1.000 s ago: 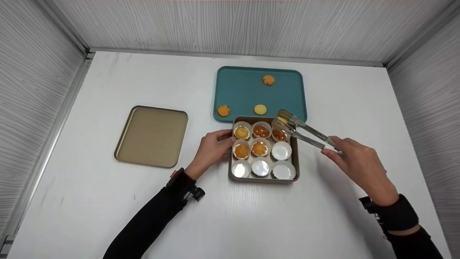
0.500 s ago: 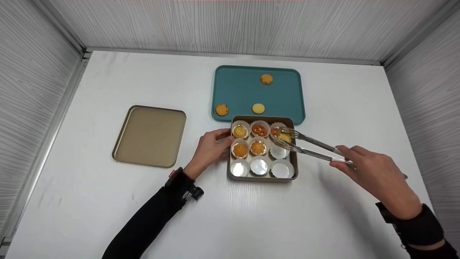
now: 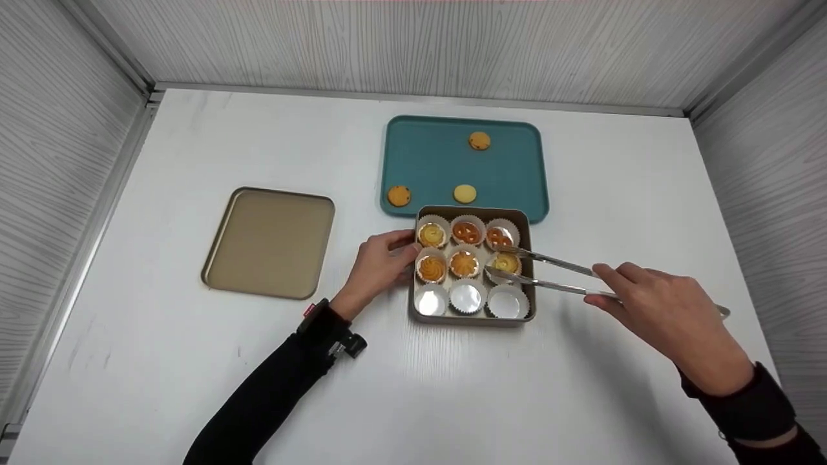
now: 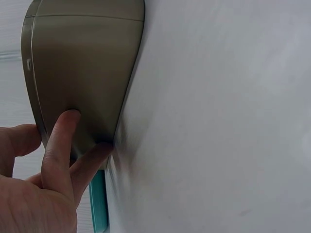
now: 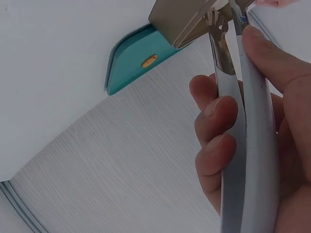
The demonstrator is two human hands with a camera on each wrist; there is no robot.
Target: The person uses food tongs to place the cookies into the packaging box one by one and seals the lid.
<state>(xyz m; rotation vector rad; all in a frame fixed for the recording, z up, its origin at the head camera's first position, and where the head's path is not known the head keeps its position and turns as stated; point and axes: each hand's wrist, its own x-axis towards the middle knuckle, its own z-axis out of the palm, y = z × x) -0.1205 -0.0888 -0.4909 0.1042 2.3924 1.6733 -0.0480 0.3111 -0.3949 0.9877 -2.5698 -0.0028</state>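
My left hand (image 3: 381,268) holds the left side of a gold-brown square tin (image 3: 477,321). Its thumb is at the rim and its fingers lie against the outer wall (image 4: 82,73). Inside the tin stand rows of white paper cups; the far and middle rows hold cookies, and the near-row cups (image 3: 466,297) are bare. My right hand (image 3: 672,320) grips metal tongs (image 3: 559,285) by their pale handles (image 5: 257,136). The spread tong tips straddle a yellow swirled cookie (image 3: 506,263) sitting in the middle row's right cup.
A teal tray (image 3: 426,155) lies behind the tin with a plain yellow cookie (image 3: 464,194) and two chocolate-chip cookies, one at the back (image 3: 479,141) and one at front left (image 3: 398,196). A gold-brown lid (image 3: 271,242) lies at left. Panels enclose the white table.
The tongs have brought the yellow cookie from the tin's far right corner into the middle-right cup, and their tips have spread apart. My left hand stays on the tin.
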